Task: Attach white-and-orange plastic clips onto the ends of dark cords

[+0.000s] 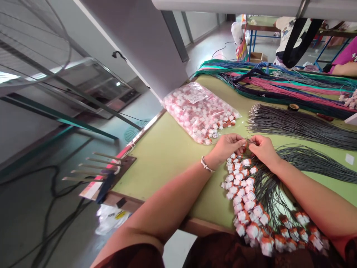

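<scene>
My left hand point(229, 146) is closed in a pinch on a small orange-and-white connector point(244, 146), partly hidden by the fingers. Close beside it, my right hand point(260, 148) pinches a thin dark wire just right of that connector. Below both hands lies a pile of white-and-orange connectors point(248, 193) on dark wires point(269, 186), running down to the table's near edge. A loose bundle of dark wires point(309, 158) stretches to the right, passing by my right forearm.
A clear plastic bag of connectors point(195, 109) lies beyond my hands, some spilling at its mouth. Black wires with bare ends point(301, 121) and coloured wires point(267, 80) fill the far right. A pronged rack point(111, 171) sits at the left table edge. Other people sit behind.
</scene>
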{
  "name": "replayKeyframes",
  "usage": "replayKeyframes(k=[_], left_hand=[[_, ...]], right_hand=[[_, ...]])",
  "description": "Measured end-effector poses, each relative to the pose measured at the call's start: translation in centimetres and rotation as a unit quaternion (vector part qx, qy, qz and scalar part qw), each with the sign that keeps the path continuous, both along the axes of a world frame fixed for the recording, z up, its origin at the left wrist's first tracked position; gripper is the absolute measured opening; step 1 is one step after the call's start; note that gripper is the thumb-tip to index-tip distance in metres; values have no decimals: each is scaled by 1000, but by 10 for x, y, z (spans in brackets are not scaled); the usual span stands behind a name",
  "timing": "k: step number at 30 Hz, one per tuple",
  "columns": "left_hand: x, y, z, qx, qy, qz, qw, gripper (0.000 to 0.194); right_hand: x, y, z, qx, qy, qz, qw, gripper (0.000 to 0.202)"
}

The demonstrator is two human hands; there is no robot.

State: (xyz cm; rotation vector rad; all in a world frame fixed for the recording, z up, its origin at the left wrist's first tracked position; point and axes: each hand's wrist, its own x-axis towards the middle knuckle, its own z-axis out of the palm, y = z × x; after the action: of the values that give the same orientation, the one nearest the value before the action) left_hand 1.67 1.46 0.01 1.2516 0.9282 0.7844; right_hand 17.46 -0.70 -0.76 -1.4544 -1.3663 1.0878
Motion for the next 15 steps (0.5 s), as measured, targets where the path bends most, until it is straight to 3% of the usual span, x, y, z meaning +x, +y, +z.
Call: replayKeyframes(k=[6, 10, 12, 15], left_hand=[[3, 0, -4, 12, 13, -4, 1000, 15], [3, -8, 3, 79, 68, -27, 994, 11], [2, -17, 12, 175, 109, -107, 973, 7], [-3, -26, 31, 335, 139, -260, 895, 9]], right_hand=[[0, 1, 0, 6, -10, 13, 1000, 9], [1, 0, 6, -6, 68, -7, 998, 9], [3, 1, 9, -12, 130, -39, 991, 14], [4, 2, 10, -41, 189, -54, 980, 21]])
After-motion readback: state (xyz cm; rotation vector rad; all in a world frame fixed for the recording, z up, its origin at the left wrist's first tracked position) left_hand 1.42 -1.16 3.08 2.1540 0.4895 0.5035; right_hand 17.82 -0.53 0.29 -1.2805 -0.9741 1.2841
